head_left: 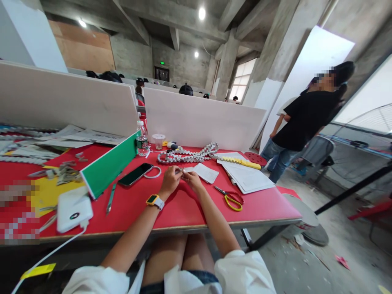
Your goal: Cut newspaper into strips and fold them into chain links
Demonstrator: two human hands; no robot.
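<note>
My left hand [171, 178], with a yellow-cased watch [152, 199] on its wrist, is closed in a pinch over the red table. Right beside it, my right hand [192, 179] pinches too, and the fingertips of both meet. A tiny pale piece seems to lie between them, too small to name. Just behind the hands runs a braided grey-white chain-like strip [196, 154], looped on the tabletop. White paper slips [206, 173] lie by my right hand. Scissors [231, 198] with yellow and red handles rest to the right.
Left of my hands are a phone [135, 174], a green divider [112, 165], a power bank [74, 209] and a pen [111, 199]. A water bottle [142, 141] and plastic cup [158, 141] stand at the back. Papers [249, 175] lie right. People [306, 116] stand beyond the table.
</note>
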